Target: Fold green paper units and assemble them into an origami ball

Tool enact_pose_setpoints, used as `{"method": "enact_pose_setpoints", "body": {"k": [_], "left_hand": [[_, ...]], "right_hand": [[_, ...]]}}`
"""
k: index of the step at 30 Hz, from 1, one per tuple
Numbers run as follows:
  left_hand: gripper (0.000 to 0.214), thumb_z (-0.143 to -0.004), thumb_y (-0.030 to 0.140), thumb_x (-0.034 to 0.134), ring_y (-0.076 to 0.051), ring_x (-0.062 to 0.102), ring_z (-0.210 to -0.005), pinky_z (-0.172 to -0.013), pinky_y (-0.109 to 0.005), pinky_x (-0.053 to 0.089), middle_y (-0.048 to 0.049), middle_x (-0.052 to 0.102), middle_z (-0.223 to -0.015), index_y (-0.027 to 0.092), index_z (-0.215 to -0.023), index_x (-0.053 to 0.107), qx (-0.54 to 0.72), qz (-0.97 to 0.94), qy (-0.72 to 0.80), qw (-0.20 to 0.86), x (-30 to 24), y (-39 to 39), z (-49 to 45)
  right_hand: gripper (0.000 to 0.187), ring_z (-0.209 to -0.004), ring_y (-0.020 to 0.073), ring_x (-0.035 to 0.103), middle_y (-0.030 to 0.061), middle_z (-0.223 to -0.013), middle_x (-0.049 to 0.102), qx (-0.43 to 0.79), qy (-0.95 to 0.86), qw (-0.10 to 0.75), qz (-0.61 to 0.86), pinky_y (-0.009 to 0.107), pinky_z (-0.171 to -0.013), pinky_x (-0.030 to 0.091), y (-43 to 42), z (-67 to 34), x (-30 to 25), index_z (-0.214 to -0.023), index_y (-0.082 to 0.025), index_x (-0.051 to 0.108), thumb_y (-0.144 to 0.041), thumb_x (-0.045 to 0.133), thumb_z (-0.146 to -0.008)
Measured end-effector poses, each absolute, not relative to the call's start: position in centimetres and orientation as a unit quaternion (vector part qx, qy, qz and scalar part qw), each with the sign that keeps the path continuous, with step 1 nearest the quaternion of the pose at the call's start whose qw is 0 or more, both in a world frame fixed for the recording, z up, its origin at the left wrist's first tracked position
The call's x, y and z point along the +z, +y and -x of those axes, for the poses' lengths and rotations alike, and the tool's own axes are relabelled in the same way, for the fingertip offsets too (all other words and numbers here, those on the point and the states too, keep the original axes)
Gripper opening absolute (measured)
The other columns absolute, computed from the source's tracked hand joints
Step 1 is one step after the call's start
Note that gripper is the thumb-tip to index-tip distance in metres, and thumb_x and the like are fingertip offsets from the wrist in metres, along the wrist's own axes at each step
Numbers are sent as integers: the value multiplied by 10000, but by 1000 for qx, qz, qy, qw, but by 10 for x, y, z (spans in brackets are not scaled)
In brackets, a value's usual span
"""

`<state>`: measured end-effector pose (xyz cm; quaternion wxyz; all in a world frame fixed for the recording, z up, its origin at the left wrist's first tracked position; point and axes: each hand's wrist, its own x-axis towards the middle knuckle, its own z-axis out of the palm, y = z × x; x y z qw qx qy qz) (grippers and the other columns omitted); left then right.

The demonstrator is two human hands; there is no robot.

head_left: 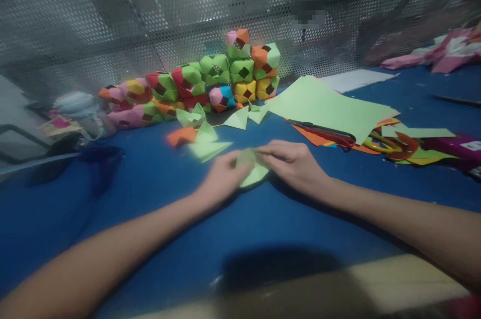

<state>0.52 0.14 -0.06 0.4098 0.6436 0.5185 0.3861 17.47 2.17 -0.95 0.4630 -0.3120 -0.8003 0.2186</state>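
Note:
A small piece of light green paper (pixel 252 173) lies on the blue table (pixel 158 209) between both hands. My left hand (pixel 222 179) grips its left side with curled fingers. My right hand (pixel 293 161) pinches its upper right edge, fingers pressed together over the fold. Just behind lie several folded green paper pieces (pixel 207 142) and an orange folded piece (pixel 181 135).
A stack of many-coloured folded paper cubes (pixel 210 83) stands at the back against a perforated metal wall. Flat green sheets (pixel 326 106), orange sheets, a dark pen (pixel 319 129) and scissors (pixel 391 144) lie to the right. Pink paper scraps (pixel 439 53) sit far right.

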Motion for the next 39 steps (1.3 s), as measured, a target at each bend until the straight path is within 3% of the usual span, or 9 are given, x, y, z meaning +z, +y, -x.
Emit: {"method": "enact_pose_setpoints", "body": {"k": [3,6,9,12,15,20,24,31,39], "left_hand": [[178,-748,293,595,-109,478,-648,-590,-225,387,-3,595,-748,140,-818,653,393,-638,514,418,-3,3,-4],[200,-739,287,597,-115,500,-636,-585,-239,396,-13,603,-753,141,-865,652,397,-623,520,430,-7,4,-2],[213,-739,287,592,-118,510,-639,-587,-246,399,-20,609,-771,144,-889,643,391,-613,520,448,-7,4,-2],[181,-734,287,595,-109,482,-632,-572,-234,377,-5,583,-746,146,-842,626,376,-621,522,448,-4,1,-3],[142,-732,281,594,-96,437,-610,-554,-218,343,19,532,-685,143,-765,604,365,-638,523,431,0,-1,-5],[140,-753,266,557,-87,424,-600,-555,-207,346,29,515,-661,148,-678,562,363,-647,512,433,3,-2,-7],[168,-752,294,552,-85,420,-570,-533,-207,336,35,503,-632,151,-665,543,357,-639,523,437,3,-3,-7],[144,-753,262,534,-79,385,-565,-520,-203,297,47,442,-608,148,-666,528,348,-655,524,419,3,-3,-7],[161,-744,300,552,-100,432,-608,-554,-220,328,23,515,-660,145,-724,590,333,-672,527,400,4,-2,-6]], "right_hand": [[252,-737,159,589,47,-806,674,271,-782,453,331,281,-674,444,19,-176,-4,-877,-179,718,-291,493,-875],[410,-793,177,595,62,-828,672,401,-693,472,370,302,-736,448,22,-176,-1,-853,-172,713,-454,420,-901],[492,-662,157,576,54,-708,643,546,-563,487,384,299,-663,455,29,-175,-1,-818,-154,694,-563,423,-859],[398,-564,124,517,19,-615,593,615,-526,443,386,268,-578,425,32,-173,-2,-688,-155,652,-531,559,-778],[328,-565,104,484,-5,-594,572,586,-585,399,394,239,-554,391,30,-173,-2,-616,-157,630,-468,649,-719],[214,-662,128,551,16,-730,664,508,-676,378,377,252,-615,440,26,-176,2,-771,-164,696,-366,638,-733],[172,-654,128,555,17,-723,664,438,-732,373,366,244,-589,443,25,-176,3,-785,-164,683,-317,609,-757],[171,-597,100,494,-3,-655,598,406,-749,369,373,220,-540,393,26,-176,1,-737,-146,633,-314,611,-764],[306,-559,91,451,-19,-618,546,421,-741,376,363,221,-502,356,25,-175,0,-706,-149,596,-447,660,-731]]}}
